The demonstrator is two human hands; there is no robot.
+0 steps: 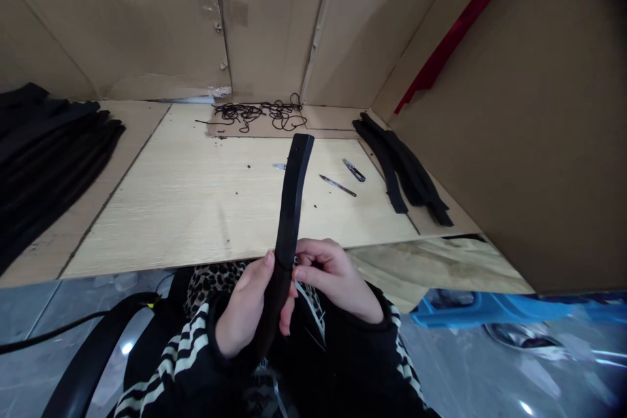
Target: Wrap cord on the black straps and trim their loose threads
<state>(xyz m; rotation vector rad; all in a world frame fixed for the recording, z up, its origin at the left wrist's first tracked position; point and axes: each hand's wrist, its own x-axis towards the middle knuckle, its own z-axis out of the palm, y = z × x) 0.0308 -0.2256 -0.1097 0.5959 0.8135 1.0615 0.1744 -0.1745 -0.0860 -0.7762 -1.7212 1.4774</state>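
A long black strap (292, 199) stands nearly upright in front of me, its free end over the wooden table (196, 202). My left hand (245, 304) is wrapped round the strap's lower part, thumb along its edge. My right hand (333, 277) is closed beside it, fingertips pinched against the strap at about the same height. Both wrists wear black sleeves with striped cuffs.
A stack of black straps (44, 157) lies at the left, and a smaller bundle (406, 166) at the right. Tangled black cords (259, 114) sit at the back. A snipper (353, 170) and a thin metal tool (337, 185) lie mid-table. Cardboard walls enclose the table.
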